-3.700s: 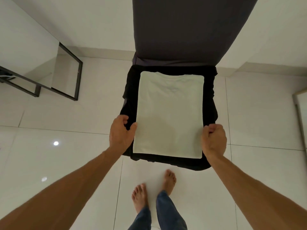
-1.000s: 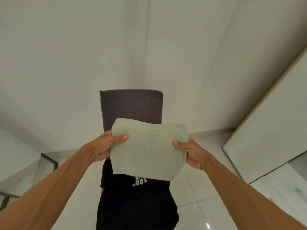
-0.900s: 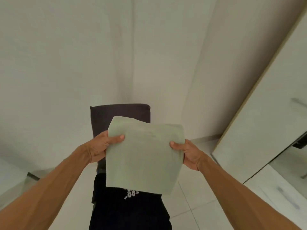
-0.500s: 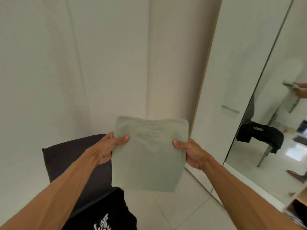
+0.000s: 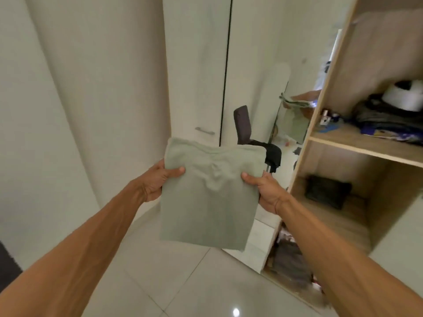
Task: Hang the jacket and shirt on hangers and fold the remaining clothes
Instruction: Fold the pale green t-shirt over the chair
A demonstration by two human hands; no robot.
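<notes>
A folded pale green T-shirt (image 5: 210, 200) is held up in the air in front of me, its lower edge hanging free. My left hand (image 5: 158, 179) grips its left edge with the thumb on top. Gripping the right edge is my right hand (image 5: 263, 188), thumb also on the cloth. The shirt hangs to the left of an open wooden wardrobe (image 5: 338, 143).
The wardrobe has a middle shelf (image 5: 338, 216) holding a folded dark item (image 5: 327, 191). Its upper shelf (image 5: 366, 145) carries dark clothes and a white object. More clothes lie at its bottom (image 5: 290, 259). A mirror (image 5: 286, 124) reflects the chair. White closet doors (image 5: 196, 88) stand behind.
I lifted the folded green shirt off the chair and turned right with it. The chair has left the view and the open wardrobe shelves have come into view.
</notes>
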